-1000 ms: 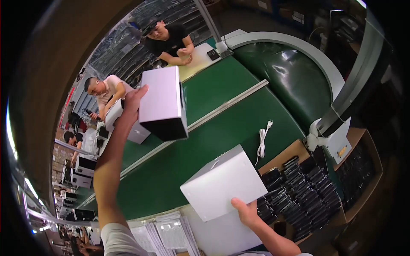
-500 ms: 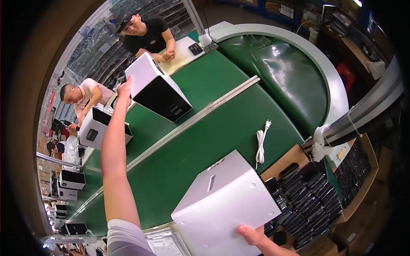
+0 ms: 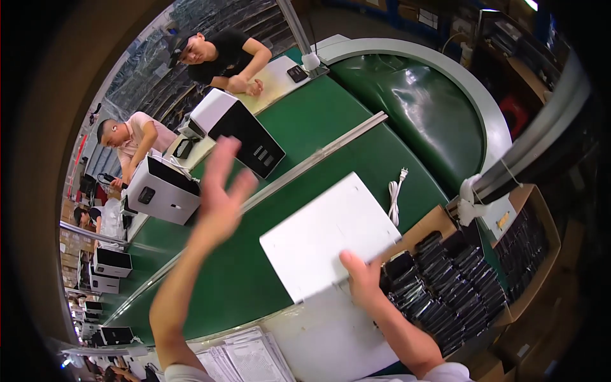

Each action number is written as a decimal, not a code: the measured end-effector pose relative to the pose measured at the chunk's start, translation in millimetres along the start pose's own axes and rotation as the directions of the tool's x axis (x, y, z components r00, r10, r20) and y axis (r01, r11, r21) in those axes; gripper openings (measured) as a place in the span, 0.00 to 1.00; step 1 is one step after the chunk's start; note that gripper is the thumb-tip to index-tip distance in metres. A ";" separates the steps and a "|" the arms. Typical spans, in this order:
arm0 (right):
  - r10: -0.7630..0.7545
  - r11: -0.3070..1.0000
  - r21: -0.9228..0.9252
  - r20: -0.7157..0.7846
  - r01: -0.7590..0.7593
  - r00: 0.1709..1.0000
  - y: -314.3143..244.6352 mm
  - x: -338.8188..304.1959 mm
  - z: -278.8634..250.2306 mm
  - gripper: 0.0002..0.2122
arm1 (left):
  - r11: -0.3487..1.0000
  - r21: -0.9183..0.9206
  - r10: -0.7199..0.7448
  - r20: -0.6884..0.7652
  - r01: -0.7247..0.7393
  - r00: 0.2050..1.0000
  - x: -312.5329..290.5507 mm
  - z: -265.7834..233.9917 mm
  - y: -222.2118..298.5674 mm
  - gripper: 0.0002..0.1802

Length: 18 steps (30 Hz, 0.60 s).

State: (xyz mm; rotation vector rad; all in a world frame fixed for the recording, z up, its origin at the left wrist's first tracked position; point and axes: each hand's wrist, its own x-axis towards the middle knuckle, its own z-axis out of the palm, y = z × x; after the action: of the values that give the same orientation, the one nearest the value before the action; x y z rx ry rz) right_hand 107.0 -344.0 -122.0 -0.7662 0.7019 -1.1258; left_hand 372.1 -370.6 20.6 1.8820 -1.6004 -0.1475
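My left hand (image 3: 224, 197) is in the air above the green belt with its fingers spread, slightly smeared and holding nothing. Beyond its fingertips stands a white box-shaped appliance (image 3: 248, 137) with a black side, apart from the hand. My right hand (image 3: 364, 277) grips the near right edge of another white box-shaped appliance (image 3: 328, 232). Its thumb lies on the broad white face, and the fingers are hidden behind the edge. This appliance is at the near side of the belt, left of a coiled white power cord (image 3: 394, 197).
A metal rail (image 3: 318, 156) divides the green belt (image 3: 305, 191). Cartons of black wrapped packs (image 3: 445, 286) stand at right, paper sheets (image 3: 245, 360) at the near edge. More appliances (image 3: 162, 191) line the left. Two co-workers (image 3: 219, 60) sit across the belt.
My left hand has let go of the far appliance and come back toward me, fingers spreading. My right hand has moved the near appliance farther onto the belt and tilted it, showing a plain face.
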 end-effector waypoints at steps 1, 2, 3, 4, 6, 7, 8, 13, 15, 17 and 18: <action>-0.003 0.998 0.055 -0.011 0.004 1.000 -2.4 9.4 3.2 0.21 | 0.981 0.124 0.124 0.176 -0.147 0.977 -27.9 -1.5 48.0 0.42; 0.023 1.000 -0.008 -0.002 -0.023 1.000 -9.5 16.9 3.9 0.20 | 0.945 0.204 0.185 0.308 -0.254 0.933 -55.4 4.7 83.5 0.46; 0.008 1.000 0.009 -0.028 -0.007 1.000 -13.7 24.1 5.6 0.18 | 0.891 0.261 0.233 0.438 -0.371 0.868 -74.0 12.9 110.4 0.50; 0.024 0.999 0.041 -0.007 -0.023 1.000 -15.0 28.2 16.1 0.17 | 0.888 0.278 0.222 0.439 -0.367 0.870 -85.2 19.2 117.0 0.50; 0.037 0.996 0.081 0.018 -0.039 0.999 -17.4 27.8 26.8 0.16 | 0.848 0.485 -0.055 0.482 -0.215 0.874 -101.2 43.6 107.6 0.54; 0.046 0.995 0.083 0.035 -0.049 0.998 -18.2 28.3 26.6 0.15 | 0.845 0.486 -0.048 0.482 -0.222 0.875 -102.2 50.4 108.1 0.54; 0.055 0.995 0.083 0.051 -0.059 0.997 -18.3 28.1 22.6 0.14 | 0.793 0.571 -0.097 0.464 -0.214 0.880 -101.7 56.8 110.0 0.54; 0.105 0.993 -0.080 0.276 -0.086 0.955 -21.0 -12.8 -65.4 0.13 | 0.660 0.698 0.020 0.356 -0.279 0.934 -94.3 97.3 121.6 0.48; 0.253 0.967 0.008 0.125 -0.256 0.959 -17.2 -43.0 -108.9 0.10 | 0.626 0.710 0.109 0.328 -0.321 0.938 -86.9 122.7 112.9 0.43; 0.260 0.960 0.113 -0.037 -0.255 0.965 -10.5 -65.7 -137.8 0.09 | 0.522 0.785 0.221 0.252 -0.333 0.942 -69.4 129.0 97.7 0.38; 0.277 0.947 0.183 -0.049 -0.265 0.960 -11.3 -69.9 -145.8 0.09 | 0.588 0.738 0.207 0.258 -0.331 0.944 -54.3 116.5 92.3 0.35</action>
State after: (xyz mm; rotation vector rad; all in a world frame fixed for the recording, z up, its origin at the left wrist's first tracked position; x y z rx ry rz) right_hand -36.6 -305.7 -186.7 -0.4643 0.7355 -0.9523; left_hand 225.0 -371.3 -37.8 2.2158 -2.2731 0.6793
